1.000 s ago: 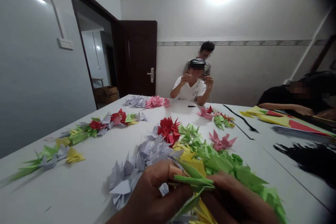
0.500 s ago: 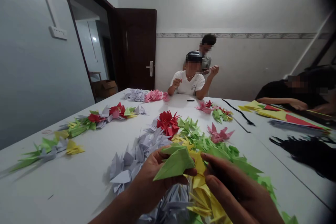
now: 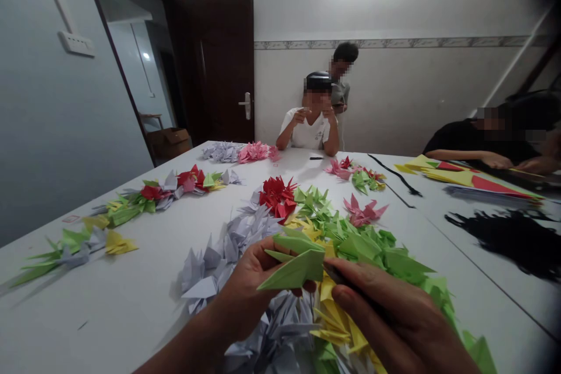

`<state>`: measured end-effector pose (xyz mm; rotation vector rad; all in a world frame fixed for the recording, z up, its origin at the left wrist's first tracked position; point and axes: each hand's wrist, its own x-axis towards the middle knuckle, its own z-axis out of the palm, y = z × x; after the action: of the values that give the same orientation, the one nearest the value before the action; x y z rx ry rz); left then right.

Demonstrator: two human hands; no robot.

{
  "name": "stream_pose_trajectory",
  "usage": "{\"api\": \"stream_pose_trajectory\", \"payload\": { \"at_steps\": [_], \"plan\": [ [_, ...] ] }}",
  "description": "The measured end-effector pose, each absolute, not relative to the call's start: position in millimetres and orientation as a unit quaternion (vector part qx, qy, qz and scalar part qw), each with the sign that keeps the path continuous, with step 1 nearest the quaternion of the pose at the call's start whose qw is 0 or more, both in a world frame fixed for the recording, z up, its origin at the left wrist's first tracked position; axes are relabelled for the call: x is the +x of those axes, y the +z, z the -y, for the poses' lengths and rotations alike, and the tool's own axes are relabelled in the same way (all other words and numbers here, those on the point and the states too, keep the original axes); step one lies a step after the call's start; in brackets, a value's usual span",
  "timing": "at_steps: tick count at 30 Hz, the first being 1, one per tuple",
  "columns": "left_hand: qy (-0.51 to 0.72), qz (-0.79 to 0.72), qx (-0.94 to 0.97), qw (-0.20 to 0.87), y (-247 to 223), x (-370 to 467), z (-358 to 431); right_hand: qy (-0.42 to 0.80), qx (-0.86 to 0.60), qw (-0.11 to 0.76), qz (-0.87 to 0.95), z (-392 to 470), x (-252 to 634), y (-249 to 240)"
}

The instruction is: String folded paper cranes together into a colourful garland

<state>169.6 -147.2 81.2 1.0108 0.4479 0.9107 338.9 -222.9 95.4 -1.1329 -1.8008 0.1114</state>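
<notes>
My left hand [image 3: 254, 286] grips a light green folded paper crane [image 3: 300, 266] in front of me. My right hand [image 3: 385, 298] is just to the right of it, thumb and forefinger drawn together by the crane's right end. Something slim and dark shows between those fingers; its kind is unclear. Under both hands lies a heap of paper cranes: pale lilac ones [image 3: 236, 251] on the left, yellow ones [image 3: 328, 304] in the middle, green ones [image 3: 372, 245] on the right. Red cranes [image 3: 278, 196] top the heap.
Strung-looking mixed cranes [image 3: 162, 196] lie along the table's left side. Pink cranes [image 3: 363, 210], black cords [image 3: 504, 239] and stacked coloured paper [image 3: 477, 178] are on the right. One person [image 3: 311, 123] sits opposite, another [image 3: 344, 79] stands behind, a third [image 3: 464, 143] leans at right.
My right fingers have come closer to the green crane, which has turned slightly in my left hand. My view has tilted down a little. The seated person opposite has brought both hands near the face.
</notes>
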Motion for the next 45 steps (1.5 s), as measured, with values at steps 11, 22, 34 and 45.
{"api": "stream_pose_trajectory", "payload": {
  "at_steps": [11,22,34,45],
  "plan": [
    [0.413,-0.205,0.466,0.755,85,168,148,0.051,-0.454,0.486,0.745,222,335,102],
    [0.422,-0.173,0.495,0.74,84,165,148,0.046,-0.456,0.458,0.762,224,342,95],
    [0.529,-0.284,0.695,0.396,79,158,136,0.019,-0.466,0.455,0.759,222,348,95],
    [0.563,-0.179,0.803,0.073,77,164,141,0.031,-0.48,0.451,0.752,218,333,90]
  ]
}}
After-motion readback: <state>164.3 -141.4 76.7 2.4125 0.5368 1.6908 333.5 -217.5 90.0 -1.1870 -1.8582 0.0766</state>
